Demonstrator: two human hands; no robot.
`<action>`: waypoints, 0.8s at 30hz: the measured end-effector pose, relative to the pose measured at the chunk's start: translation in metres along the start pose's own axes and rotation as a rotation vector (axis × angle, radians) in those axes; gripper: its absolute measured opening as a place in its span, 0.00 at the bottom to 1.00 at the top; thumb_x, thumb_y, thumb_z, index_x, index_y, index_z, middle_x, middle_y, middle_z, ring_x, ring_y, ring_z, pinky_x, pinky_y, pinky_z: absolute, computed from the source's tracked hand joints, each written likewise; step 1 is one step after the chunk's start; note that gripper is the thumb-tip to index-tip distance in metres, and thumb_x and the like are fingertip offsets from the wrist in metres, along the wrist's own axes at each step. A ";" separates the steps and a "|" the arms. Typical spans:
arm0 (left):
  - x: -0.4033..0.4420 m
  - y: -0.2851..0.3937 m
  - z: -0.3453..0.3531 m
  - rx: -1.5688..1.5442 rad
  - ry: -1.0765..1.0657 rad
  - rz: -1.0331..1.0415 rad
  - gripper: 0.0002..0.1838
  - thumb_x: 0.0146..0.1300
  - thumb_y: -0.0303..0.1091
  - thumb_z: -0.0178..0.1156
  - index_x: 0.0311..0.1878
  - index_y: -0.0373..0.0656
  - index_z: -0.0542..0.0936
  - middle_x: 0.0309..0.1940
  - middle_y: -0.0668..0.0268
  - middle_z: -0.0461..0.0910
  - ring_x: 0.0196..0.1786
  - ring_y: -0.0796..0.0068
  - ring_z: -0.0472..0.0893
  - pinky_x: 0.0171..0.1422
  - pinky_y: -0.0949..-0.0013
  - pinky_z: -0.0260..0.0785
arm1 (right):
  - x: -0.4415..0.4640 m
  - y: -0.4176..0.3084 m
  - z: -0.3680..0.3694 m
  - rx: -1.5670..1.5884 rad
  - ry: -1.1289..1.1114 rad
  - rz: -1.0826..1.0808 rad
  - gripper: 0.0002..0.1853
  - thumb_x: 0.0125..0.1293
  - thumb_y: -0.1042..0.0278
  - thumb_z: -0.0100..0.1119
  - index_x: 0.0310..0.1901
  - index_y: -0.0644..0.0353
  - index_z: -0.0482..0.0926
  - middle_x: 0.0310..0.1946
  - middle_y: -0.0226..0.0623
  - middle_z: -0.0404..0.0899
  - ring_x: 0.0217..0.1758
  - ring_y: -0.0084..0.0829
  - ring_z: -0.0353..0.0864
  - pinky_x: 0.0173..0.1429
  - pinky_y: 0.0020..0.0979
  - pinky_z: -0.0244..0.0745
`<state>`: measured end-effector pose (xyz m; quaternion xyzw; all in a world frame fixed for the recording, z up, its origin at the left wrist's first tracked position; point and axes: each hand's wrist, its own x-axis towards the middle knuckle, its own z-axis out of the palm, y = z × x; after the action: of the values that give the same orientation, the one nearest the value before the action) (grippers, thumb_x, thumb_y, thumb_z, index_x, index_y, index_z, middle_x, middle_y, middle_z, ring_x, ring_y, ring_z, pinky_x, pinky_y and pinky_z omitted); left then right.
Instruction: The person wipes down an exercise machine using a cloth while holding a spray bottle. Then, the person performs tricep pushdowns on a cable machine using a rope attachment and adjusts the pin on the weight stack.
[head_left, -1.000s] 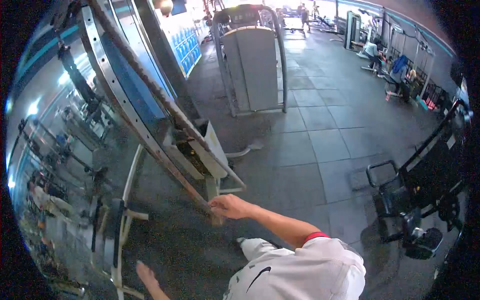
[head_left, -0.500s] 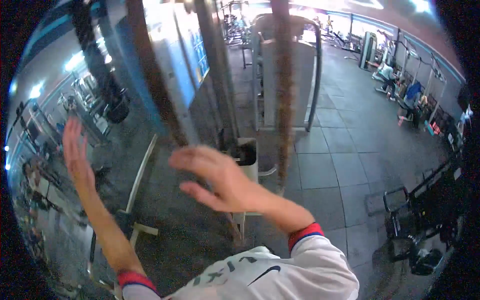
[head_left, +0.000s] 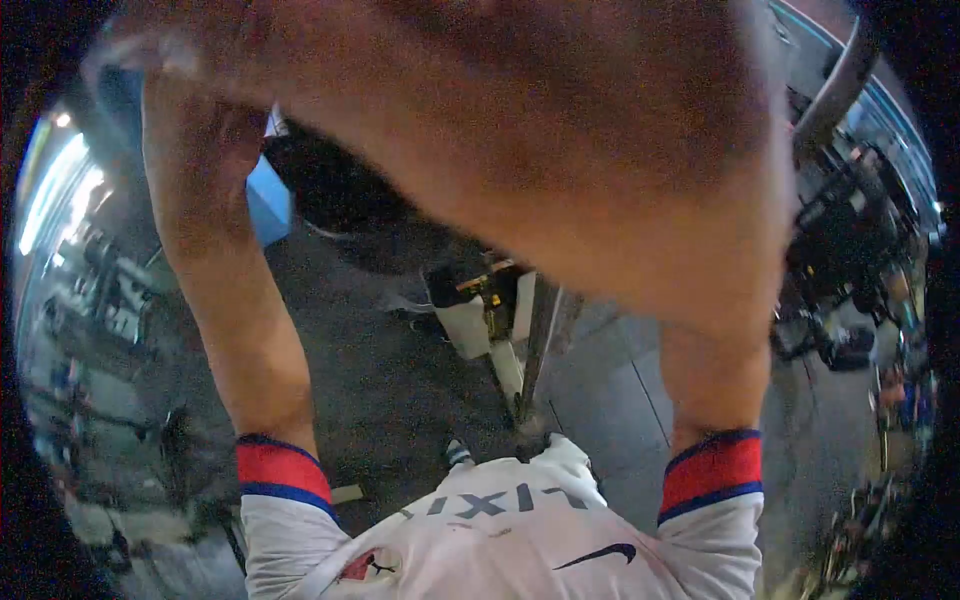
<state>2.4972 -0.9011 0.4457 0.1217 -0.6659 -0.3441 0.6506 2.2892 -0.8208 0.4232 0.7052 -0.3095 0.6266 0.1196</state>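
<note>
Both my arms are raised close in front of the camera. My right forearm sweeps across the top, large and blurred, toward the upper left. My left forearm rises on the left side and meets the blurred skin of the right arm near the top. I cannot make out the fingers of either hand, nor anything held in them. Below are my white jersey with red and navy cuffs and the tips of my shoes.
A dark rounded shape and a blue panel show between my arms. A pale machine base with yellow parts stands by a metal post on the dark tiled floor. Blurred gym equipment lines the right.
Both arms have risen from reaching forward to close before the camera, covering much of the upper view. The view has tilted downward, and the hands no longer show clearly.
</note>
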 end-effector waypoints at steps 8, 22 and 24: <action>-0.004 0.020 0.026 -0.325 -0.190 -0.227 0.17 0.64 0.51 0.54 0.29 0.48 0.72 0.16 0.74 0.65 0.14 0.82 0.62 0.15 0.77 0.55 | 0.015 -0.065 0.011 -0.333 -0.117 0.238 0.17 0.63 0.60 0.53 0.44 0.68 0.74 0.36 0.43 0.77 0.33 0.30 0.77 0.37 0.29 0.75; -0.205 0.045 0.043 -0.142 -0.231 -0.610 0.14 0.62 0.47 0.59 0.29 0.47 0.76 0.13 0.76 0.69 0.11 0.86 0.64 0.13 0.77 0.54 | -0.144 -0.131 -0.032 0.313 0.071 0.815 0.06 0.60 0.73 0.60 0.38 0.62 0.76 0.17 0.28 0.69 0.14 0.17 0.66 0.17 0.24 0.60; -0.269 0.023 0.041 0.048 -0.126 -0.621 0.14 0.65 0.47 0.54 0.36 0.46 0.76 0.18 0.73 0.73 0.12 0.83 0.66 0.13 0.75 0.54 | -0.192 -0.135 -0.032 0.133 0.044 0.881 0.14 0.63 0.60 0.58 0.24 0.60 0.77 0.14 0.20 0.70 0.14 0.16 0.64 0.17 0.23 0.57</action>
<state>2.4981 -0.7080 0.2526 0.3130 -0.6439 -0.5175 0.4686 2.3378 -0.6425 0.2748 0.4988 -0.5368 0.6512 -0.1977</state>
